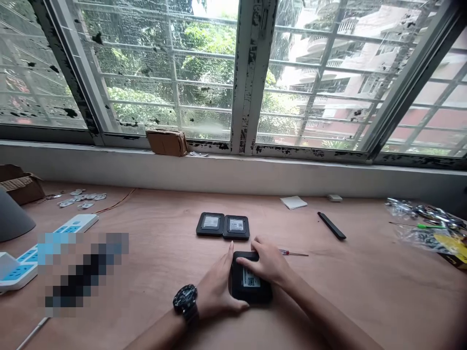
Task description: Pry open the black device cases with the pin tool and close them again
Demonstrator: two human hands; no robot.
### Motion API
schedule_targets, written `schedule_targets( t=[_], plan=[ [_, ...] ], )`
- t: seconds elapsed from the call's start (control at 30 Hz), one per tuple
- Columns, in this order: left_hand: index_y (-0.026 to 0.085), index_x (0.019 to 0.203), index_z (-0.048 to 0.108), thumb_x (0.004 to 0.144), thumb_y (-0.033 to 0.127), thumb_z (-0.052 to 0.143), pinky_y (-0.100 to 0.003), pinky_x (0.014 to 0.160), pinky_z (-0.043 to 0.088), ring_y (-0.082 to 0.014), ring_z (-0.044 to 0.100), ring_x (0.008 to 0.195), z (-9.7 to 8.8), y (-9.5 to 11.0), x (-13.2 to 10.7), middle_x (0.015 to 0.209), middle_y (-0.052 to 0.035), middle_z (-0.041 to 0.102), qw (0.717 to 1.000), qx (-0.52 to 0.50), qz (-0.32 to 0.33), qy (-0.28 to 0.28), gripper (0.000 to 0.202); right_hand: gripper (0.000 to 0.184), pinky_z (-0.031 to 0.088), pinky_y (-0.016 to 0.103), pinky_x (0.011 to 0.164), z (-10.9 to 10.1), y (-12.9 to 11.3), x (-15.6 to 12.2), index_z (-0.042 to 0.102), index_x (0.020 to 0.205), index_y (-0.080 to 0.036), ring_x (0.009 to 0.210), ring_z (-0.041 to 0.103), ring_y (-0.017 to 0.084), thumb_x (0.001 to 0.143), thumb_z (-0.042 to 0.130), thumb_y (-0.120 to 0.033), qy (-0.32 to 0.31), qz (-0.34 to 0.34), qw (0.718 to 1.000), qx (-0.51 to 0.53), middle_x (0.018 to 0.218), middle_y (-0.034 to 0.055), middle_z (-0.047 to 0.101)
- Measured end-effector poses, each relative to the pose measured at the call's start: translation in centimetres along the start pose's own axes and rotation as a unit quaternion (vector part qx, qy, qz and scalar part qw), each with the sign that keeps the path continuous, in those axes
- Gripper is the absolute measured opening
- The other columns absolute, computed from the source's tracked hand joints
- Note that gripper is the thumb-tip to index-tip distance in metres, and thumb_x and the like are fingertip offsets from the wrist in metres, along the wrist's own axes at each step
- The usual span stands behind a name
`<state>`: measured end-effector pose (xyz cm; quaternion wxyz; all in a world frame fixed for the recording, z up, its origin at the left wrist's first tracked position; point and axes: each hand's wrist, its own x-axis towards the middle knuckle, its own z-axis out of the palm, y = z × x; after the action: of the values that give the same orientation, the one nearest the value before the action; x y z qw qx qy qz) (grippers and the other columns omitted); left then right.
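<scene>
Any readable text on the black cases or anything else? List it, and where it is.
Black case in the hands: white label, too small to read.
Black case at image left: label too small to read.
Black case at image right: label too small to read.
Wristwatch: markings too small to read.
No other legible text.

Matt black plastic case (255, 291) on smooth plywood desk (365, 291)
</scene>
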<state>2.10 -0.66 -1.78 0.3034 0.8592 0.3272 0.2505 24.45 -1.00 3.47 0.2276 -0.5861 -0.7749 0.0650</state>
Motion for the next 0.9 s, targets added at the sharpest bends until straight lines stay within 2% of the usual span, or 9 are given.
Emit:
schedule_targets(
  t=[0.13,0.27,0.4,0.5,0.57,0.63,0.73,0.8,0.9],
  plan=[
    [0.024,0.162,-0.014,0.058,0.046,0.093,-0.056,0.117,0.037,-0.041,0.038,0.144,-0.2,0.5,0.2,0.158,-0.0201,0.036,1.0,0.001,0.009,0.011,0.15,0.044,0.041,0.027,0.062,-1.4,0.0,-0.2,0.052,0.082,-0.021,0.073,0.057,0.018,0.086,0.068,-0.062,-0.045,-0.009,0.991,0.127,0.081,-0.0005,0.063],
    [0.02,0.163,0.003,0.059,0.049,0.09,-0.056,0.117,0.037,-0.042,0.041,0.142,-0.8,1.6,-0.5,0.155,-0.0214,0.041,0.997,0.068,-0.025,0.025,0.139,0.04,0.042,0.025,0.059,-3.9,0.3,-0.2,0.052,0.085,-0.021,0.072,0.055,0.016,0.086,0.069,-0.057,-0.083,0.001,0.972,0.22,0.082,-0.0015,0.063],
    [0.011,0.158,0.03,0.069,0.07,0.076,-0.068,0.119,0.021,-0.0509,0.032,0.145,-1.5,2.0,-4.4,0.155,-0.0263,0.04,0.964,0.215,-0.128,0.091,0.116,0.035,0.047,0.027,0.065,-7.8,1.5,-0.3,0.058,0.088,-0.021,0.076,0.059,0.018,0.088,0.066,-0.055,-0.057,-0.004,0.972,0.229,0.085,0.0002,0.066],
    [0.009,0.153,0.041,0.062,0.088,0.068,-0.071,0.119,0.016,-0.056,0.031,0.144,-1.9,1.7,-8.3,0.148,-0.0281,0.049,0.926,0.296,-0.184,0.147,0.124,0.03,0.046,0.027,0.064,-10.2,2.2,-0.7,0.062,0.088,-0.023,0.074,0.061,0.018,0.092,0.064,-0.052,-0.08,-0.02,0.982,0.171,0.084,-0.0007,0.068],
    [0.013,0.152,0.045,0.061,0.092,0.066,-0.072,0.119,0.015,-0.0563,0.031,0.143,-2.3,1.7,-9.9,0.146,-0.0261,0.052,0.914,0.329,-0.178,0.157,0.122,0.027,0.046,0.028,0.065,-10.9,2.3,-1.2,0.066,0.086,-0.025,0.076,0.062,0.018,0.093,0.064,-0.051,-0.09,-0.061,0.987,0.119,0.086,-0.0003,0.069],
    [0.019,0.154,0.044,0.068,0.087,0.066,-0.071,0.119,0.016,-0.0535,0.033,0.144,-3.2,1.8,-10.2,0.149,-0.0223,0.052,0.919,0.338,-0.152,0.138,0.113,0.025,0.049,0.03,0.072,-11.0,2.0,-1.8,0.07,0.088,-0.026,0.085,0.064,0.02,0.096,0.063,-0.049,-0.095,-0.131,0.983,0.085,0.094,0.0024,0.07],
    [0.032,0.16,0.033,0.078,0.075,0.07,-0.065,0.12,0.024,-0.046,0.036,0.146,-5.1,1.6,-8.6,0.159,-0.0128,0.042,0.948,0.299,-0.093,0.059,0.099,0.022,0.051,0.033,0.084,-10.3,2.2,-3.1,0.074,0.094,-0.029,0.1,0.063,0.022,0.101,0.056,-0.04,-0.089,-0.21,0.972,0.054,0.108,0.0054,0.069],
    [0.036,0.16,0.029,0.075,0.072,0.075,-0.061,0.12,0.03,-0.043,0.034,0.148,-6.5,1.1,-7.2,0.164,-0.0094,0.034,0.966,0.25,-0.058,-0.001,0.103,0.026,0.051,0.035,0.087,-9.3,3.2,-4.4,0.075,0.094,-0.031,0.103,0.063,0.022,0.104,0.051,-0.032,-0.07,-0.216,0.974,0.028,0.113,0.005,0.069],
    [0.031,0.161,0.027,0.068,0.073,0.08,-0.053,0.12,0.035,-0.0395,0.029,0.151,-7.5,0.0,-5.5,0.166,-0.0122,0.027,0.978,0.198,-0.036,-0.049,0.115,0.032,0.053,0.035,0.084,-7.3,5.6,-6.4,0.074,0.086,-0.03,0.099,0.066,0.022,0.104,0.048,-0.026,-0.04,-0.202,0.978,-0.002,0.107,0.0038,0.071]
  ],
)
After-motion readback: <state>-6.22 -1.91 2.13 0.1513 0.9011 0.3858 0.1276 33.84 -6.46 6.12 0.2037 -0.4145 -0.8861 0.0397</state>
